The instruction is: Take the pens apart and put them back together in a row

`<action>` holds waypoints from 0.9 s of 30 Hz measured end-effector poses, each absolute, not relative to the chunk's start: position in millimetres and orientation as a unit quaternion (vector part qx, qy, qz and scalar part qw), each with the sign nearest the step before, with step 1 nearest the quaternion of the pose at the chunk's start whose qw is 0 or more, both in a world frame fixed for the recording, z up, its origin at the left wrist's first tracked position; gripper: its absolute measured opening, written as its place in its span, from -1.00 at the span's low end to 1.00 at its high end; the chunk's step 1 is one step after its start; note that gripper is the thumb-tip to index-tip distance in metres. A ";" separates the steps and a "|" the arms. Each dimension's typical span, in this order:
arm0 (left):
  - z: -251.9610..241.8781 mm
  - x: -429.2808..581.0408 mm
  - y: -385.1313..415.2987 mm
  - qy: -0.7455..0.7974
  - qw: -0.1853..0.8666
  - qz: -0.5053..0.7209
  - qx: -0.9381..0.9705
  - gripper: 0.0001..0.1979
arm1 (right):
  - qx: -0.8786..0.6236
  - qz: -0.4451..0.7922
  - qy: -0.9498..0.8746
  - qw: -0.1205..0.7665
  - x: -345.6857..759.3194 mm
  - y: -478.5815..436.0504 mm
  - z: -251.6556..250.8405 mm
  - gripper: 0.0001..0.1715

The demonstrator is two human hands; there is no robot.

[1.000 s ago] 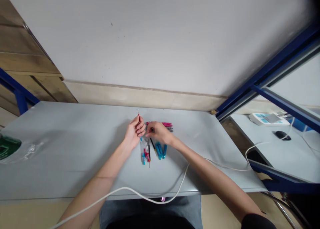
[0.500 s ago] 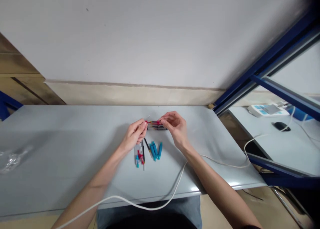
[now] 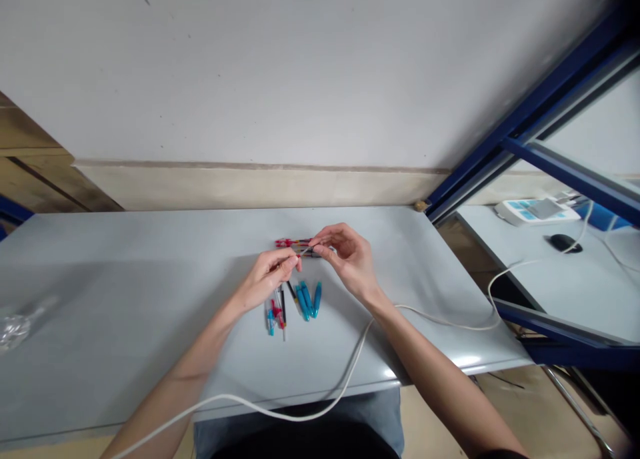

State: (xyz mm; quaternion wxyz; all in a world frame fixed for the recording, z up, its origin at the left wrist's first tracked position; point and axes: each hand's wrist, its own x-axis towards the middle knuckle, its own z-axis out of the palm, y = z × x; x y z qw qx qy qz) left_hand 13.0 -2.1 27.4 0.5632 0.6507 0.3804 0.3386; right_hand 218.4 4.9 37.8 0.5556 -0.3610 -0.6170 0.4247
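Observation:
My left hand (image 3: 273, 275) is closed, thumb and forefinger pinching one end of a thin pen refill (image 3: 305, 251) with a reddish end. At its other end, my right hand (image 3: 347, 255) pinches with thumb and fingertips. Fingers hide much of the refill. Just behind my hands lie red-capped pens (image 3: 284, 243) side by side, partly covered by my right fingers. Several blue pen barrels (image 3: 305, 301) rest on the table nearer to me. Left of them is a small group with a red pen part (image 3: 277, 310), a blue cap (image 3: 271, 323) and a black refill (image 3: 283, 305).
A white cable (image 3: 280, 415) crosses the front of the grey table (image 3: 150, 272). Crumpled clear plastic (image 3: 17, 329) lies at the far left. A blue frame (image 3: 555, 162) stands on the right; beyond it are a black mouse (image 3: 565, 243) and a white device (image 3: 535, 213).
My fingers have come away from the red-capped pens, which now lie on the table behind them. The thin refill now shows between both hands, and my left hand sits slightly lower.

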 end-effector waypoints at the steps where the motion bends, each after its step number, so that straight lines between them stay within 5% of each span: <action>1: 27.0 12.8 -1.8 0.380 0.563 0.338 0.652 -0.57 | -0.361 0.422 -0.619 0.555 218.5 4.8 37.6 -0.79; 9: 29.5 12.8 -0.8 0.395 0.507 0.316 0.698 -0.58 | -0.363 0.388 -0.661 0.530 220.3 4.6 37.1 -0.88; 17: 21.8 18.0 -14.3 0.448 0.081 0.275 0.847 -0.72 | -0.397 0.294 -0.739 0.459 215.5 0.4 24.3 -0.86; 27: 9.0 19.1 -11.0 0.442 0.046 0.283 0.850 -0.65 | -0.390 0.385 -0.723 0.420 211.4 -1.7 23.6 -0.79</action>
